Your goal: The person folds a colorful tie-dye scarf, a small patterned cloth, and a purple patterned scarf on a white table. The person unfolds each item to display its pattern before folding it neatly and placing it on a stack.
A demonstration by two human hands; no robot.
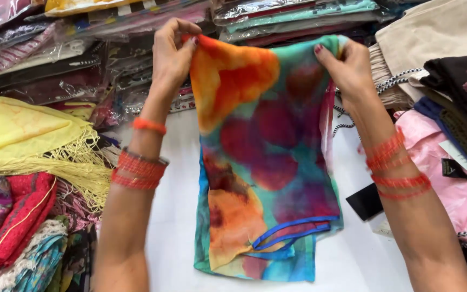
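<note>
— Above the white table (363, 259), what hangs between the hands?

— A sheer scarf (268, 162), folded, held up by its top edge so it drapes down over the tabletop. The left hand (171, 54) pinches the upper left corner between fingers and thumb; the right hand (349, 67) pinches the upper right corner the same way. Both wrists carry orange-red bangles.

— And the surface, the place around it?

— The table is plain white, crowded on all sides with cloth. Behind the scarf lie stacks of plastic-wrapped fabrics (71, 48). To the left sits a yellow shawl (33, 135) with a long fringe, and below it red and patterned folded cloths (17, 221). To the right are a pink garment (449, 184), dark folded cloths (466, 92) and a beige bag (433, 27).

— How does the scarf look?

— Thin enough that light passes through. Orange at the top left, teal and green at the top right, dark red and purple blotches through the middle, orange again lower down. A blue trim line shows near the bottom; it is possibly a folded-in hem, though I cannot tell.
</note>
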